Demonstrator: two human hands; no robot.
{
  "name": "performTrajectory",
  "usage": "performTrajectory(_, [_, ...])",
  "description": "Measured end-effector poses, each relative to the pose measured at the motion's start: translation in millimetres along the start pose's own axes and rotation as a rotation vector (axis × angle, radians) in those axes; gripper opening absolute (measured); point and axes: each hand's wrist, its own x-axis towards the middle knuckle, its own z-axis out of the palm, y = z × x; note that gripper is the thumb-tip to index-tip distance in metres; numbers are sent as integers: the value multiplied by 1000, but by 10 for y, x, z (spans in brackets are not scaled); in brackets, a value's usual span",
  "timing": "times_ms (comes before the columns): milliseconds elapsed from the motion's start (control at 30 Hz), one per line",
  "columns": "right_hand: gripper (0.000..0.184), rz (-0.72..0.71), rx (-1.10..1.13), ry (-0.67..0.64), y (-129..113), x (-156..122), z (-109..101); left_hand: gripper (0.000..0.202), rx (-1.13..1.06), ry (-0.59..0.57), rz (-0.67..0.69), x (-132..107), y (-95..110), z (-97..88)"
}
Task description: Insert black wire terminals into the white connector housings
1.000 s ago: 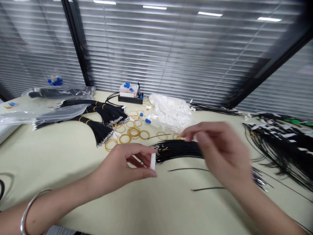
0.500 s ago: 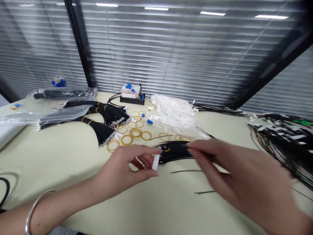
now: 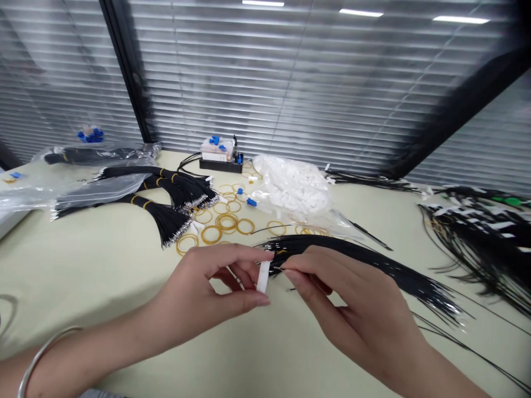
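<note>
Between the thumb and forefinger of my left hand [image 3: 219, 282] is a small white plastic connector housing [image 3: 263, 276], held on end. My right hand [image 3: 348, 304] pinches a thin black wire near its metal-tipped end [image 3: 277, 268], which points left at the housing. A small gap seems to remain between the tip and the housing. Behind both hands lies a loose bundle of black wires [image 3: 373, 265] with bare metal ends, partly hidden by my right hand. A few single black wires [image 3: 464, 345] lie to the right of my right hand.
Yellow rubber bands [image 3: 226, 222] lie behind my left hand, beside a clear bag of white housings [image 3: 298, 185]. Tied black wire bundles [image 3: 166, 221] lie at left. Wires with white housings [image 3: 489, 232] are piled at right. A black tray [image 3: 219, 165] stands by the blinds.
My right hand has moved left from over the wire bundle, bringing a wire end close to the white housing. My left hand still holds the housing in nearly the same place.
</note>
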Motion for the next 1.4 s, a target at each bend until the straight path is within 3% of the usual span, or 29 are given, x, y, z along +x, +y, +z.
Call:
performTrajectory(1000, [9,-12,-7,15,-20,-56,80,30,125,-12,144,-32,-55,31])
performTrajectory(1400, [10,-8,-20,-15,44,-41,124,29,129,-23,56,-13,-81,28])
